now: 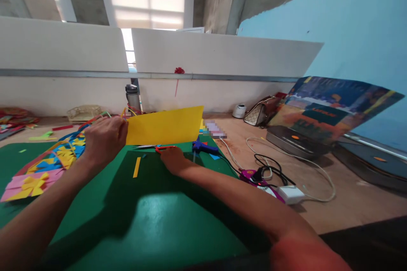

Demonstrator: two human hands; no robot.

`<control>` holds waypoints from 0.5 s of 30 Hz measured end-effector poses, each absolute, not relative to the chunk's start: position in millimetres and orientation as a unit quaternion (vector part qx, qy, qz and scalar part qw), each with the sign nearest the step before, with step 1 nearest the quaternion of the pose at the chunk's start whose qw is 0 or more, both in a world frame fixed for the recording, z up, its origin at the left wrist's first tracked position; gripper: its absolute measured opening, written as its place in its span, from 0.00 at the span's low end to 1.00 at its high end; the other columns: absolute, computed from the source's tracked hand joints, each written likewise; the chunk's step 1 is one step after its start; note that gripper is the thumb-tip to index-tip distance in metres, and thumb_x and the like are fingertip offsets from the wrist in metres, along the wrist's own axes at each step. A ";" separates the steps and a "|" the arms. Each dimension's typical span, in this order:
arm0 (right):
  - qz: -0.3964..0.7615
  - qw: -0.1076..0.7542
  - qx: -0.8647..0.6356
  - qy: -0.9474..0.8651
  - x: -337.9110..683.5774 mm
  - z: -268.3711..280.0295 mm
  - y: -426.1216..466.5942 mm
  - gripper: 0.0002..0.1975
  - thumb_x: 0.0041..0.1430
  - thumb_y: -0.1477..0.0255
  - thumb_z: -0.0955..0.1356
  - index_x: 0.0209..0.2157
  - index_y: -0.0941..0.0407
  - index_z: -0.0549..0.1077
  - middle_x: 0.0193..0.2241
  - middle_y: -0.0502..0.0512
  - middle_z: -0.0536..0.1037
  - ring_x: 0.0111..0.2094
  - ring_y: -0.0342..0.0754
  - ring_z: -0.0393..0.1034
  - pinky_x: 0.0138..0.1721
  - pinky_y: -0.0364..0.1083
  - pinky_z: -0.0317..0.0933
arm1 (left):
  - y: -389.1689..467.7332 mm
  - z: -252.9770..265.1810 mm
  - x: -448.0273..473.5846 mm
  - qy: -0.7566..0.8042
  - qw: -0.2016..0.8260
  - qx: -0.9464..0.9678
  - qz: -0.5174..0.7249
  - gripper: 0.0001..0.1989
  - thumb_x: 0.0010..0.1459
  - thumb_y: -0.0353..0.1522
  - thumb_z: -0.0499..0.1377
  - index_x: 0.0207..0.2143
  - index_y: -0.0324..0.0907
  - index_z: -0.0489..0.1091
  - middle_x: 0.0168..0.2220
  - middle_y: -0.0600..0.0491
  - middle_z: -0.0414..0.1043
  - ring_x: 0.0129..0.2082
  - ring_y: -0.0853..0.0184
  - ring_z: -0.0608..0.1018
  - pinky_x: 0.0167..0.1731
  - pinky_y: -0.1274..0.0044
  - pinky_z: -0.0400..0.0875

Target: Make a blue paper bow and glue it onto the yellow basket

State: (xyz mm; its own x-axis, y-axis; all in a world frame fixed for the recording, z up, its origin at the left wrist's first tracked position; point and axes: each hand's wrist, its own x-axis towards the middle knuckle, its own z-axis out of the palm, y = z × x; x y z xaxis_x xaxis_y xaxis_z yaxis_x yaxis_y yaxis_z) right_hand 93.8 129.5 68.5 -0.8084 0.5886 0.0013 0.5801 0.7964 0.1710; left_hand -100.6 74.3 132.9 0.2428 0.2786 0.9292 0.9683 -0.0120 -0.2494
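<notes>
My left hand [106,137] is closed around the left edge of a yellow paper sheet [165,127], raised above the green mat [159,220]. Over the mat's far part, my right hand [173,160] has its fingers closed at the orange-red handles of a pair of scissors [161,148], whose blades point left. A blue glue gun [205,148] lies just right of that hand. Nearer me is a narrow yellow paper strip [136,167]. Beside my left forearm sits a colourful paper piece [41,169] with folded yellow, blue and pink shapes.
A purple power strip [251,174] with a white adapter [291,194] and tangled cables lies right of the mat. Behind stand a grey bottle [132,99], a white container [239,110] and a handbag [262,112]. A printed poster sheet [330,108] rests on dark cases at right.
</notes>
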 end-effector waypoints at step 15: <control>0.110 0.022 0.196 0.974 43.9 60.2 119.1 0.16 0.62 0.68 0.65 0.50 0.57 0.66 0.50 0.58 0.69 0.46 0.52 0.68 0.44 0.55 0.65 | 71.2 136.8 -87.0 -0.476 0.477 -0.652 -0.346 0.13 0.58 0.28 0.51 0.20 0.44 0.62 0.17 0.54 0.69 0.20 0.66 0.74 0.33 0.76 0.69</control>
State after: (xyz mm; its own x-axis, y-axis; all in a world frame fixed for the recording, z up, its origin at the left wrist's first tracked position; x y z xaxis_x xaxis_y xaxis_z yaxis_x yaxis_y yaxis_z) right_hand 43.9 119.1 60.2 -0.9226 0.3859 0.0003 0.3762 0.8994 0.2225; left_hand -87.0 71.2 136.8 0.3065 0.2916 0.9061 0.9519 -0.0907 -0.2928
